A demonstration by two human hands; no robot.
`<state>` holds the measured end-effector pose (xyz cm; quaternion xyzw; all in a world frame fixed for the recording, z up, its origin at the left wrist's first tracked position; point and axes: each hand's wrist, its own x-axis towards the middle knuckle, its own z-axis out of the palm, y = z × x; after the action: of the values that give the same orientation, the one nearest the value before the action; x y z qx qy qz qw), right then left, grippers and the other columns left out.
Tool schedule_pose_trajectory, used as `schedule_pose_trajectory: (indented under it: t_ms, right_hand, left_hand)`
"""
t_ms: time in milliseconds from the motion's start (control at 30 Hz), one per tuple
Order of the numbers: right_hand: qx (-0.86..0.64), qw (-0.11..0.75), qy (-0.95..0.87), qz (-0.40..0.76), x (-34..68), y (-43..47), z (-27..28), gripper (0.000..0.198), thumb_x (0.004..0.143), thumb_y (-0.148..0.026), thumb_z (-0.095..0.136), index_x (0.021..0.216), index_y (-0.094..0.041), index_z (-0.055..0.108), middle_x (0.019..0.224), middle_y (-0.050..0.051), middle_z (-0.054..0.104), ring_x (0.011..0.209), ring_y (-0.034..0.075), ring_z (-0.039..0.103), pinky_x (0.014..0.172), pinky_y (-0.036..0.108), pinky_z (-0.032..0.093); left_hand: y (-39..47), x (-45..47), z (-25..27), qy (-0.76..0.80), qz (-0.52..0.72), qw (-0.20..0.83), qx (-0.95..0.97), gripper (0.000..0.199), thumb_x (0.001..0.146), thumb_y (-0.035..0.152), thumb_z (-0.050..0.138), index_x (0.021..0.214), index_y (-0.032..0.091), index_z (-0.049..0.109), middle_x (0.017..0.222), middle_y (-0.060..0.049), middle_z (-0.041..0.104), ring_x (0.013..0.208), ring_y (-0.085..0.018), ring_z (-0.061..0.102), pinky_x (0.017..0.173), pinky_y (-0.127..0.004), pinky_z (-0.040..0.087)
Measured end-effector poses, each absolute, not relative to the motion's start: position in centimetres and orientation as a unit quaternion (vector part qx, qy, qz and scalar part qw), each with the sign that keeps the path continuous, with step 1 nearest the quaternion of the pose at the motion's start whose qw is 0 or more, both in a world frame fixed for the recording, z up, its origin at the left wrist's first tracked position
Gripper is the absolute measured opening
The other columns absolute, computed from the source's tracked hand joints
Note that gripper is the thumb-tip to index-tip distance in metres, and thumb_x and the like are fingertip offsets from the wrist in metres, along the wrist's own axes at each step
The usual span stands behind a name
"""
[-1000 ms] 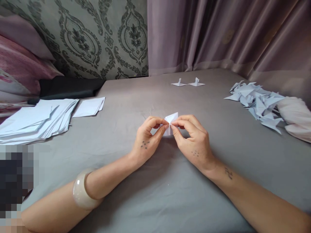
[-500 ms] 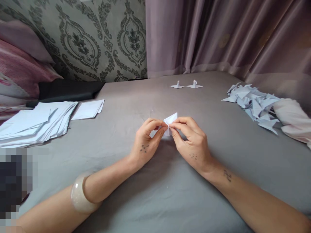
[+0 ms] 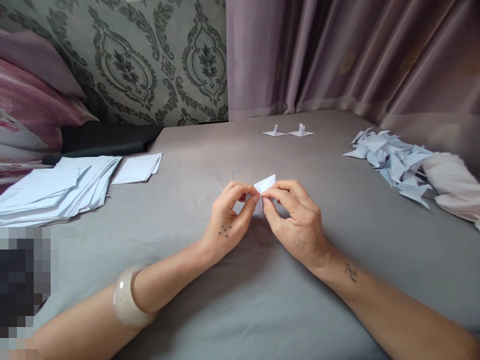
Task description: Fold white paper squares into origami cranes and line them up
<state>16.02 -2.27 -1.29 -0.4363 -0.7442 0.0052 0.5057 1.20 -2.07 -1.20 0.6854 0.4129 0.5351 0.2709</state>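
A small piece of folded white paper point(image 3: 266, 183) is held up in the middle of the view, over the grey sheet point(image 3: 210, 305). My left hand point(image 3: 231, 215) pinches it from the left between thumb and fingers. From the right, my right hand point(image 3: 298, 215) pinches it with thumb and index finger, the fingertips of both hands nearly meeting. One pointed flap stands up above the fingers, and another part hangs below. Fingertips cover the paper's middle, so the folds there are hidden.
Two folded paper birds point(image 3: 301, 131) stand at the back. A heap of folded white paper pieces point(image 3: 393, 157) lies at right beside a pale cloth point(image 3: 455, 185). At left are a stack of white paper point(image 3: 93, 187), smaller sheets point(image 3: 137, 168) and a black flat object point(image 3: 108, 137).
Both hands keep their pinch on the folded paper and have hardly moved. The whole view has shifted very slightly.
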Motion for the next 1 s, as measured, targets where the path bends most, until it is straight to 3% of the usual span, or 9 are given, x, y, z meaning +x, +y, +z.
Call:
schedule_pose_trajectory:
  t_ms: [433,633,1000]
  right_hand:
    - [-0.420,0.523,-0.740,0.039,15.90,-2.21,-1.12,0.014,0.084,-0.009,0.059,0.089,-0.020,0.067,0.090,0.005,0.063,0.079,0.013,0.063,0.074,0.028,0.055]
    - [-0.409,0.525,-0.745,0.049,15.97,-2.30,-0.90,0.014,0.085,-0.009,0.058,0.090,-0.019,0.067,0.091,0.005,0.063,0.081,0.013,0.062,0.075,0.028,0.054]
    - [-0.423,0.521,-0.735,0.092,15.73,-2.39,-0.79,0.015,0.088,-0.013,0.053,0.088,-0.022,0.065,0.090,0.004,0.062,0.076,0.013,0.062,0.071,0.030,0.055]
  left_hand:
    - [-2.05,1.08,-1.34,0.403,0.546,0.276,0.681,0.004,0.089,0.017,0.058,0.089,0.019,0.060,0.087,-0.003,0.060,0.083,-0.014,0.057,0.078,-0.029,0.048]
    - [-1.94,0.88,-1.88,0.380,0.553,0.278,0.688,0.022,0.091,0.015,0.056,0.111,0.023,0.060,0.098,-0.004,0.061,0.089,-0.014,0.058,0.082,-0.030,0.049]
    - [-2.17,1.13,-1.71,0.399,0.548,0.273,0.683,0.012,0.091,0.018,0.056,0.097,0.023,0.065,0.095,-0.004,0.055,0.086,-0.013,0.056,0.077,-0.028,0.051]
